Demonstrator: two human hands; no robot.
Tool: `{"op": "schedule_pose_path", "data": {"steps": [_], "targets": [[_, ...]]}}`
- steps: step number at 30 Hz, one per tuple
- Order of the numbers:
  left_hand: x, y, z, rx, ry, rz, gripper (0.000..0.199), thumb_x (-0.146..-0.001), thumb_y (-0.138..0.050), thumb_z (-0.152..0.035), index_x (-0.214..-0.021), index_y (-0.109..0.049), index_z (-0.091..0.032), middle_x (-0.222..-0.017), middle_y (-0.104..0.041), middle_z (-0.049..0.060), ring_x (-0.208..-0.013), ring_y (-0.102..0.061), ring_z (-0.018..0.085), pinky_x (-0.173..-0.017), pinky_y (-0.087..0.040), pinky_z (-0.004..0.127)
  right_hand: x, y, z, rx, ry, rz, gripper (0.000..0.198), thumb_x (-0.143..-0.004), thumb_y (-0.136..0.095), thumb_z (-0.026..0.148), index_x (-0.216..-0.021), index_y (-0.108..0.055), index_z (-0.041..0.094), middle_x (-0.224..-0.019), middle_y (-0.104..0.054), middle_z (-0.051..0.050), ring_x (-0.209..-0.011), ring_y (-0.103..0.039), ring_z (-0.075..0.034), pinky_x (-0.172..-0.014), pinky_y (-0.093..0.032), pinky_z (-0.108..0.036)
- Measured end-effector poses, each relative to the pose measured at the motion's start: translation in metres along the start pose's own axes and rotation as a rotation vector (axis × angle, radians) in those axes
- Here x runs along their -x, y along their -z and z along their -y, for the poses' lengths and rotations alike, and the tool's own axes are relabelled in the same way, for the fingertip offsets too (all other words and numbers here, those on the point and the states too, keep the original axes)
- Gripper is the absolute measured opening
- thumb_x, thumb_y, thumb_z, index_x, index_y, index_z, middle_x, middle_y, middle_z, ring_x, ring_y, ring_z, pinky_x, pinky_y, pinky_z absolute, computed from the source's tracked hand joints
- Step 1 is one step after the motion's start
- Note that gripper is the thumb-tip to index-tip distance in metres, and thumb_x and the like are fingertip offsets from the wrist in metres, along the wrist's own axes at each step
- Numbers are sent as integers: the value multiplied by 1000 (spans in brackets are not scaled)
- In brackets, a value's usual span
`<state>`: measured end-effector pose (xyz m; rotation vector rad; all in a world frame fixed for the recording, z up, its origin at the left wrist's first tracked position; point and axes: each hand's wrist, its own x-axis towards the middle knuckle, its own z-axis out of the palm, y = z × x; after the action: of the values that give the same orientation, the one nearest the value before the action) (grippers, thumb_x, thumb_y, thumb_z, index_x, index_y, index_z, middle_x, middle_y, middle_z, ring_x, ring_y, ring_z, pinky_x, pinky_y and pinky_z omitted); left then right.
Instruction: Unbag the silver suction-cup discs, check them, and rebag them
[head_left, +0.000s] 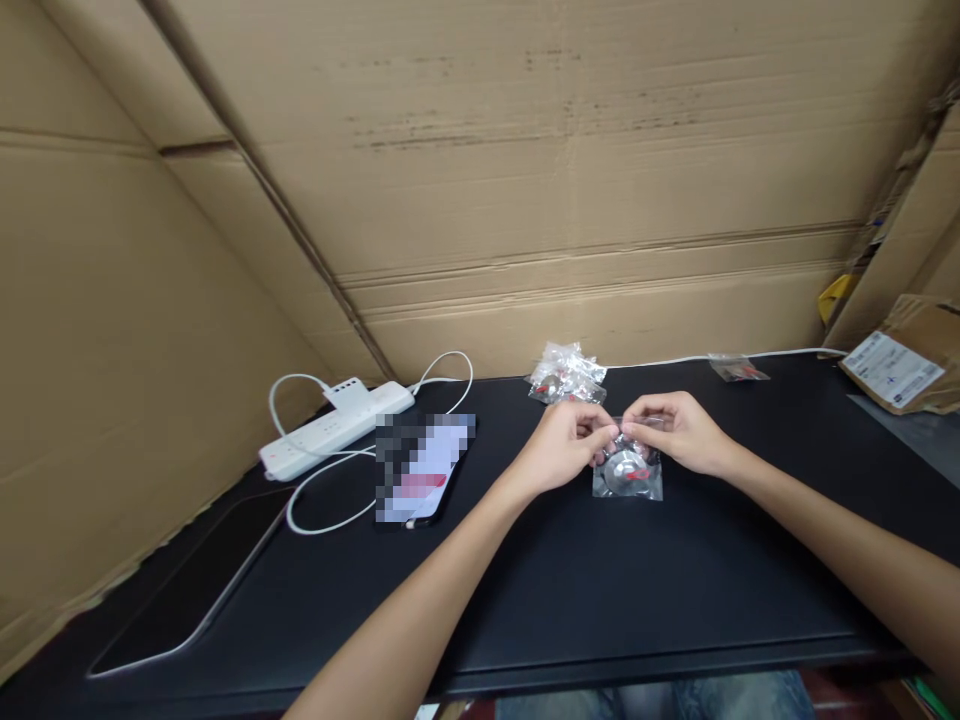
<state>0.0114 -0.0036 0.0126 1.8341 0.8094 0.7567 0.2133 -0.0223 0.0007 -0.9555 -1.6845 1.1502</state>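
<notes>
A small clear plastic bag (628,474) hangs between my hands above the black table (645,580). Inside it show a round, greyish metal-looking piece and a red mark or part. My left hand (571,445) pinches the bag's top edge from the left. From the right, my right hand (675,432) pinches the same edge, its fingertips almost touching those of the left. Just behind my left hand lies a pile of similar clear bags (568,374) with red bits in them. My fingers hide part of the bag's top.
At the left are a white power strip (337,430) with white cables, a phone (427,470) with a blurred screen, and a dark tablet (195,580). Another small bag (738,368) lies back right, near a brown labelled package (904,355). Cardboard walls (570,180) enclose the table.
</notes>
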Motion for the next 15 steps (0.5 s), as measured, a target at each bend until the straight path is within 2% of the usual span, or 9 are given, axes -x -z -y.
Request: {"op": "schedule_pose_path", "data": {"steps": [3, 7, 12, 15], "targets": [[-1, 5, -3, 17, 29, 12, 18, -86, -63, -27, -77, -71, -14, -70, -69, 6, -54, -58, 11, -55, -50, 26, -1, 2, -1, -25, -14, 17, 23, -79, -74, 40, -81, -71, 18, -69, -65, -1, -58, -60, -14, -58, -53, -30], [-2, 12, -5, 80, 74, 38, 20, -85, -65, -28, -73, -72, -15, -66, -69, 6, -51, -58, 12, -53, -51, 27, -2, 7, -7, -44, -27, 15, 24, -80, -74, 38, -93, -75, 18, -78, -72, -5, -63, -65, -16, -63, -57, -33], [-3, 17, -1, 110, 106, 51, 20, -85, -66, -30, -75, -74, -14, -70, -71, 9, -49, -60, 12, -52, -53, 28, -4, 12, -12, -104, -27, 80, 28, -84, -71, 38, -103, -75, 18, -76, -73, -4, -63, -67, -15, -66, -58, -33], [-3, 18, 0, 134, 115, 44, 20, -84, -67, -31, -76, -74, -14, -70, -72, 9, -49, -61, 13, -51, -54, 28, -4, 12, -13, -129, -46, 66, 28, -84, -72, 36, -105, -75, 19, -80, -74, -5, -67, -68, -15, -70, -59, -33]]}}
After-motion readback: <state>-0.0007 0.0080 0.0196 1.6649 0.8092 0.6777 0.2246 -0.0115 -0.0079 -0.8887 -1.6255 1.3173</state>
